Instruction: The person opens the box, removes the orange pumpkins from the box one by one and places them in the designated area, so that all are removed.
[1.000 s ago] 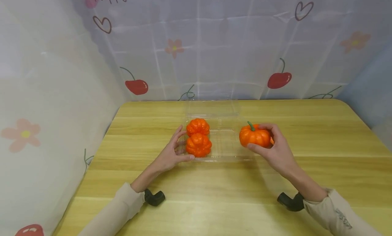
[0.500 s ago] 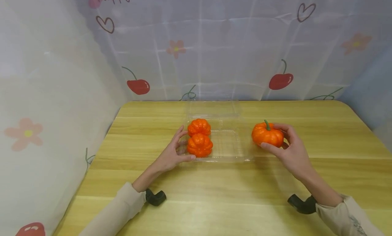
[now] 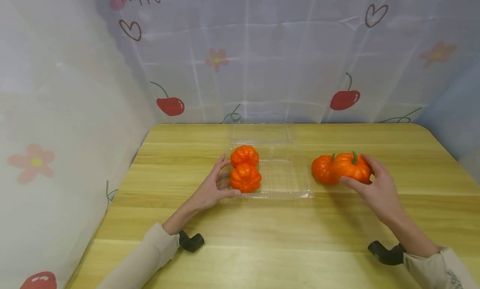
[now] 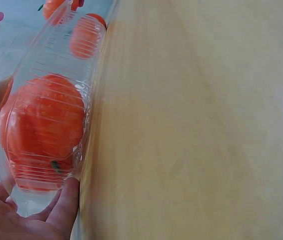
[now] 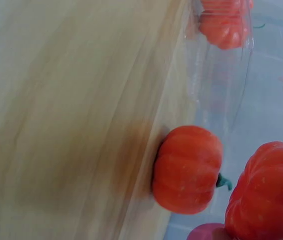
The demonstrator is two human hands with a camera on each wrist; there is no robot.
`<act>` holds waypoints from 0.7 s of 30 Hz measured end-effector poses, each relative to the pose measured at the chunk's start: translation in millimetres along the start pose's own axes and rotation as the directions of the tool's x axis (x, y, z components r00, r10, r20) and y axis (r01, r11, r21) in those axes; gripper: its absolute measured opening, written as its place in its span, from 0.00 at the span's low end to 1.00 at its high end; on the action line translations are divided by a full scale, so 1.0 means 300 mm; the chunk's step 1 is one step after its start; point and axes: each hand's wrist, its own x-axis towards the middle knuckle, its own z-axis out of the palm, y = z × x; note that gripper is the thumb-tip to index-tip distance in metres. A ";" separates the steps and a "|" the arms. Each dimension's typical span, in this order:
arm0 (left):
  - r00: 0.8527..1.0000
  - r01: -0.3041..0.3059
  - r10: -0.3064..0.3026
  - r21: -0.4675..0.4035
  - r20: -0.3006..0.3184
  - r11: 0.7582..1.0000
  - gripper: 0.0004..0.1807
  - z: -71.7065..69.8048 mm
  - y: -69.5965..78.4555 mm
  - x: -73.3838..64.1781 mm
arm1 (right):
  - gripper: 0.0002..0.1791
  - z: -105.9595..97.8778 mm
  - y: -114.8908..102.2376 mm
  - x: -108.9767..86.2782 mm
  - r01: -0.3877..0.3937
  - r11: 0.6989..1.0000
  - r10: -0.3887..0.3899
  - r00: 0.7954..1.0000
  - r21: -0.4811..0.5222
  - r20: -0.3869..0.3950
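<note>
A clear plastic clamshell box [image 3: 279, 176] stands on the table, its lid [image 3: 262, 133] tipped back. Two orange toy pumpkins [image 3: 245, 178] sit in its left half, one behind the other. My left hand [image 3: 208, 191] holds the box's left end, thumb at the front corner; in the left wrist view its fingers [image 4: 66, 207] lie against the clear wall. My right hand [image 3: 378, 189] grips another pumpkin [image 3: 352, 166] with a green stem, from its right side. The right wrist view shows this pumpkin [image 5: 266, 192] above the tabletop, beside a stemmed pumpkin [image 5: 187, 170] resting on the table.
The pale wooden table [image 3: 262, 247] ends at a patterned cloth backdrop [image 3: 262, 64]. A cloth wall [image 3: 56, 155] runs along the left side. Each wrist wears a black camera mount [image 3: 191, 241]. The uncovered pumpkin [image 3: 323, 170] lies right of the box.
My right hand has moved right with its pumpkin, away from the box, and the pumpkin on the table has come into sight behind it. My left hand stays at the box.
</note>
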 end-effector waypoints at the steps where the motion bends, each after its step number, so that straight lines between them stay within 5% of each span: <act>1: 1.000 -0.001 0.001 0.002 -0.001 1.000 0.57 0.000 0.001 -0.001 | 0.47 -0.004 0.008 0.001 -0.004 1.000 0.004 1.000 -0.006 -0.006; 10: 1.000 0.007 -0.007 0.003 -0.012 1.000 0.59 0.004 0.002 0.000 | 0.46 -0.031 0.073 0.022 -0.016 1.000 0.016 0.998 0.012 -0.064; 21: 1.000 0.000 0.000 -0.006 -0.004 1.000 0.59 0.005 0.003 -0.003 | 0.48 -0.046 0.144 0.046 -0.075 0.997 0.075 0.997 0.003 -0.037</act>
